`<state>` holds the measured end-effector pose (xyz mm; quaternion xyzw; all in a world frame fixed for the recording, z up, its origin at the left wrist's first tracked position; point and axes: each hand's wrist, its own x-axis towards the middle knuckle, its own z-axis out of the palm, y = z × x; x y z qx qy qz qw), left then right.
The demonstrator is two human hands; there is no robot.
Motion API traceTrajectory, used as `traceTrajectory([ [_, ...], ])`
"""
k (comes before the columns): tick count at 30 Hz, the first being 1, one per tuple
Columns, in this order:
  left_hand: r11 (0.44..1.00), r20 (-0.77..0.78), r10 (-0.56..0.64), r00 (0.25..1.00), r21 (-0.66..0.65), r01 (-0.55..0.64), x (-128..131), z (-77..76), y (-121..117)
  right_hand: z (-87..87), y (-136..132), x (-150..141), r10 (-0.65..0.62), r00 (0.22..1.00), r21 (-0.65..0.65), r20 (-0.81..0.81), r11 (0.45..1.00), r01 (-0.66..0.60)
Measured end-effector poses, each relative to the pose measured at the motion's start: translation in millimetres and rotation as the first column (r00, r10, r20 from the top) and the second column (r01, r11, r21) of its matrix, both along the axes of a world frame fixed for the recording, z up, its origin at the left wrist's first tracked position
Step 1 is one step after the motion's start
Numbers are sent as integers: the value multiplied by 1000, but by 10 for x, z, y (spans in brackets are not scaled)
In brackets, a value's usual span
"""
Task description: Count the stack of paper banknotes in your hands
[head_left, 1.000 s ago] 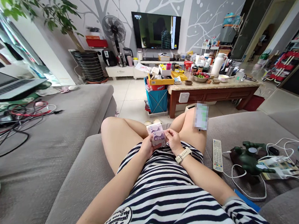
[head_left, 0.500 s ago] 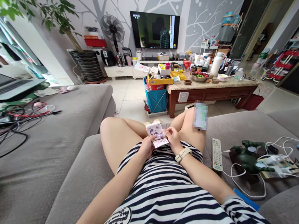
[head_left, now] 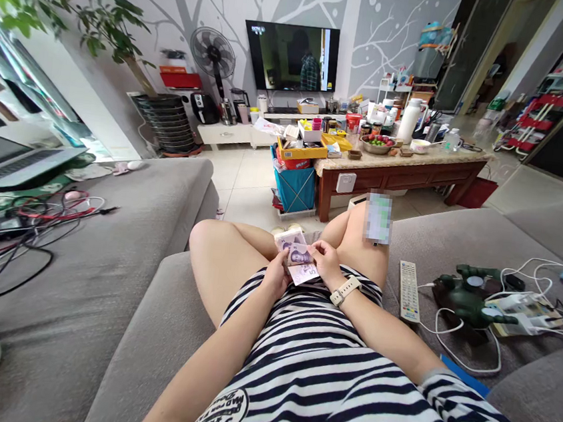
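Purple banknotes (head_left: pixel 301 256) marked with a 5 lie in a small stack over my lap. My left hand (head_left: pixel 276 275) is closed on the stack from the left, its thumb pressed on the upper notes. From the right, my right hand (head_left: pixel 324 261) pinches the edge of one note between thumb and fingers. A portrait shows on that note. The lower part of the stack sticks out below it, towards my striped shirt (head_left: pixel 309 335). A pale watch (head_left: pixel 345 291) is strapped on my right wrist. The fingers under the notes are hidden.
On the sofa to my right lie a remote control (head_left: pixel 408 291), a dark green device (head_left: pixel 471 298) and a power strip (head_left: pixel 522 315) with white cables. A blurred-out object (head_left: pixel 378 218) rests on my right knee. Tangled cables (head_left: pixel 22 231) and a laptop (head_left: pixel 15 159) are at left.
My right hand has drawn a note across the stack, so its portrait now shows. The lower notes reach slightly further down and right. My left hand has barely moved.
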<state>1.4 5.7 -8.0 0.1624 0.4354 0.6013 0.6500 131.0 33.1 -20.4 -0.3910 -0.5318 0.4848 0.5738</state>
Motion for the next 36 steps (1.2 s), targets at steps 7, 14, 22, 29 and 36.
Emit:
traceTrajectory([
  [7,1000,1,-9,1000,5,9,-2,-2,1,30,-49,-12,109,989,-59,-99,992,-115],
  [14,1000,-19,-14,1000,0,14,-13,-48,17,0,-33,-12,94,992,-30,-84,995,-97],
  [22,1000,-8,-30,1000,9,30,-28,-75,33,13,-46,-14,115,984,-17,-138,993,-119],
  [29,999,14,-35,999,37,35,-22,-66,33,68,-64,2,160,978,-64,-132,983,-170],
  [36,998,-78,-60,995,22,61,-55,-93,23,65,8,-16,30,993,-145,-117,988,-47],
])
